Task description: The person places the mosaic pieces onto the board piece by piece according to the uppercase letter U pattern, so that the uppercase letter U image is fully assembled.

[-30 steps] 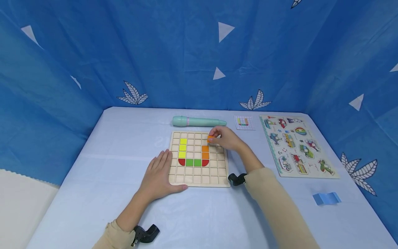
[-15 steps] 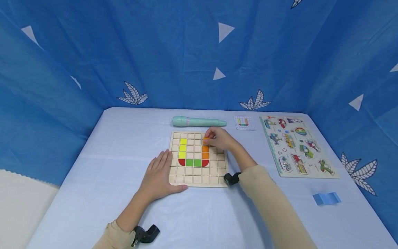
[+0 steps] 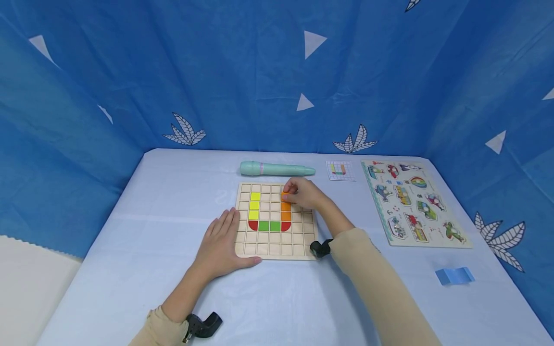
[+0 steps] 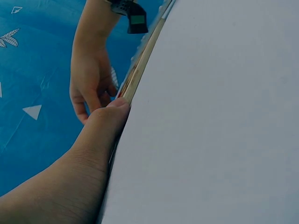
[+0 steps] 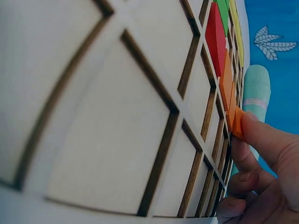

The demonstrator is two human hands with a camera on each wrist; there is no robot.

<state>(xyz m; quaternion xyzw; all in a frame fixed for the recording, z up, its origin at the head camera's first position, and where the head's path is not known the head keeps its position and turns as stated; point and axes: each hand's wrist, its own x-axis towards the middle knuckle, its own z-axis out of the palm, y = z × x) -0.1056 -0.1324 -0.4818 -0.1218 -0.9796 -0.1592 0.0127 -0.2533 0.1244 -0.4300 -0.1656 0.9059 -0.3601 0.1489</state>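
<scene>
A wooden grid board lies on the table, carrying a U of coloured tiles: yellow tiles on the left, green tiles and rounded red ones along the bottom, orange tiles on the right. My right hand pinches one more orange tile between thumb and fingers, at the cell above the other orange ones. Whether it sits fully in the cell I cannot tell. My left hand rests with straight fingers along the board's left edge, its thumb at the front edge.
Behind the board lie a mint-green tube and a small pattern card showing a coloured U. To the right are a picture puzzle board and a folded blue strip. Blue curtains surround the table's back and sides.
My right hand has moved slightly left and down with the orange tile, bringing it from beside the orange column to its top cell. The left hand has stayed still.
</scene>
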